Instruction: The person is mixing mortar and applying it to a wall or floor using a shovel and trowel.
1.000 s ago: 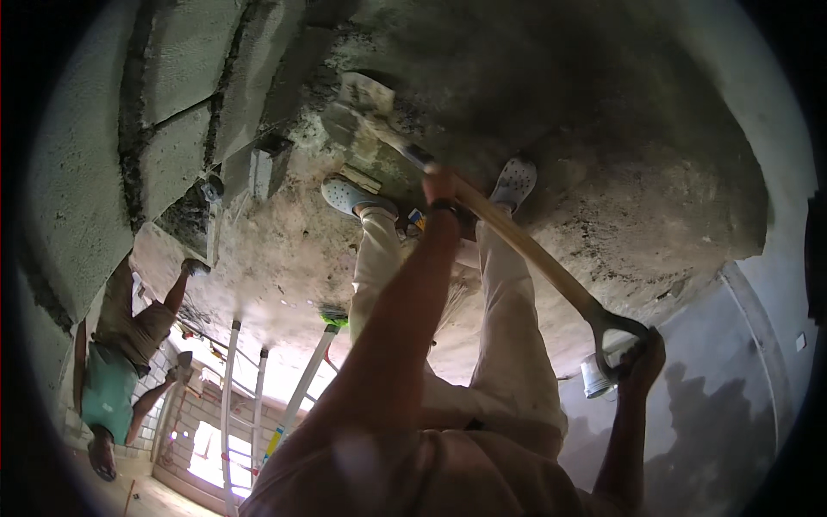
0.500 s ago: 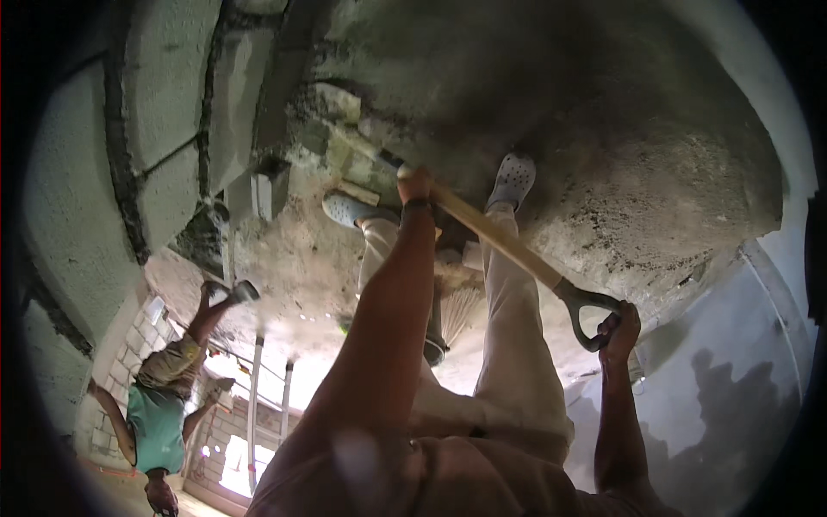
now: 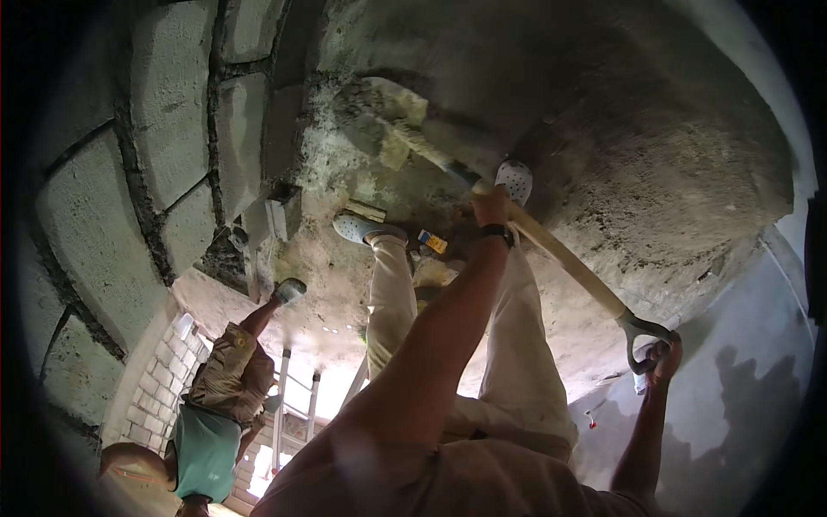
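A long-handled shovel (image 3: 568,258) with a pale wooden shaft slants across the view. My left hand (image 3: 491,205) is wrapped round the lower shaft, just above the dark socket. On the right, my right hand (image 3: 665,358) grips the dark D-shaped handle at the shaft's end. The shovel's blade (image 3: 398,102) is at the far end, over the rough floor near the block wall. Grey, mortar-like material (image 3: 355,105) shows at the blade; motion blur hides whether it rests on the blade or the floor.
A block wall (image 3: 172,95) rises on the left. Another person in a green shirt (image 3: 207,448) bends at lower left, by a ladder (image 3: 282,396). A small yellow-and-blue packet (image 3: 432,241) lies between my feet. Coarse grey material (image 3: 646,207) spreads over the floor at right.
The shovel and both my hands have shifted right, and the blade now shows more fully. The other person has moved right and bent differently. The packet between my feet has come into view.
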Tool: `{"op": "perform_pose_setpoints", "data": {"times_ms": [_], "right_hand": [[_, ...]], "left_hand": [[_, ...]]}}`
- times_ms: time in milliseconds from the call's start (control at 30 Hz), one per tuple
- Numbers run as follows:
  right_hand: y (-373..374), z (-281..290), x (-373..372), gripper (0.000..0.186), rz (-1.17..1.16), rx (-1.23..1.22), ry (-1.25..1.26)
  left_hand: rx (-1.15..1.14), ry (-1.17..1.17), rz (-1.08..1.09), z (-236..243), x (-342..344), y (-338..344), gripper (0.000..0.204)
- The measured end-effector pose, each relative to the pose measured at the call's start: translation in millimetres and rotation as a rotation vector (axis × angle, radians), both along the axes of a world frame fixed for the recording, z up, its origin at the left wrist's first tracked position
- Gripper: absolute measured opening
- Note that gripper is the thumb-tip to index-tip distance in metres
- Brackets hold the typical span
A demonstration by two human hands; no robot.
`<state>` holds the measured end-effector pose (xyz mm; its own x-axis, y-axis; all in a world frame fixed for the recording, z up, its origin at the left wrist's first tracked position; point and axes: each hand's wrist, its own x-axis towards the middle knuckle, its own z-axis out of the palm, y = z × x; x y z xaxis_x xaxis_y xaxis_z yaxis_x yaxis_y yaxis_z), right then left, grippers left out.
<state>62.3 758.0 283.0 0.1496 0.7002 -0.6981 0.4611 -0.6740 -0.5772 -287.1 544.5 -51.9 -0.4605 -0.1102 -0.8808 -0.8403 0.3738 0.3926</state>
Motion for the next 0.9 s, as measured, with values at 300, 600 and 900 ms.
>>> {"op": "perform_pose_setpoints", "data": {"times_ms": [300, 600, 900], "right_hand": [[14, 21, -119, 0.024, -0.056, 0.061, -0.067], [-25, -43, -206, 0.025, -0.003, 0.092, -0.066], [-5, -72, -115, 0.027, -0.008, 0.029, 0.005]], "left_hand": [[0.182, 0.038, 0.289, -9, -98, 26, 0.023], [0.005, -0.064, 0.078, -56, -195, -27, 0.028], [0.02, -0.077, 0.175, -52, -121, 5, 0.03]]}}
